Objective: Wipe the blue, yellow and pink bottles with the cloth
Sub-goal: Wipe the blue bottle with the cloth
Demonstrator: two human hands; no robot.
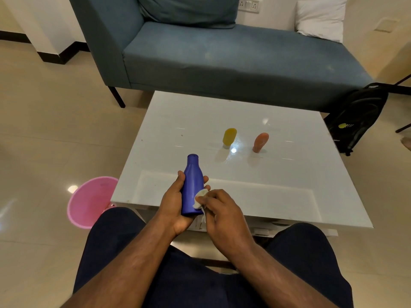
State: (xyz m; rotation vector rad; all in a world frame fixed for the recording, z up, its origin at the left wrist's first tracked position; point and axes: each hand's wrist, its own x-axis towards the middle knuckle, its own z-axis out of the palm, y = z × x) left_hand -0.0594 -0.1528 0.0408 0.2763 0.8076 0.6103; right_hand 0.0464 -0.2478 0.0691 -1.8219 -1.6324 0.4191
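Note:
My left hand [175, 203] grips the blue bottle [192, 185] around its lower body, holding it upright over the near edge of the white table [278, 174]. My right hand [222, 212] pinches a small white cloth [200, 197] and presses it against the bottle's right side. The bottle has no cap on its neck. Farther back on the table stand the yellow bottle [229, 136] and, to its right, the pink bottle [260, 142], both upside down on their caps and apart from each other.
A pink bucket [89, 203] stands on the floor left of the table. A blue sofa [222, 56] runs behind the table, with a white pillow [320, 17] at its right end. A black backpack [358, 116] leans at the table's far right corner.

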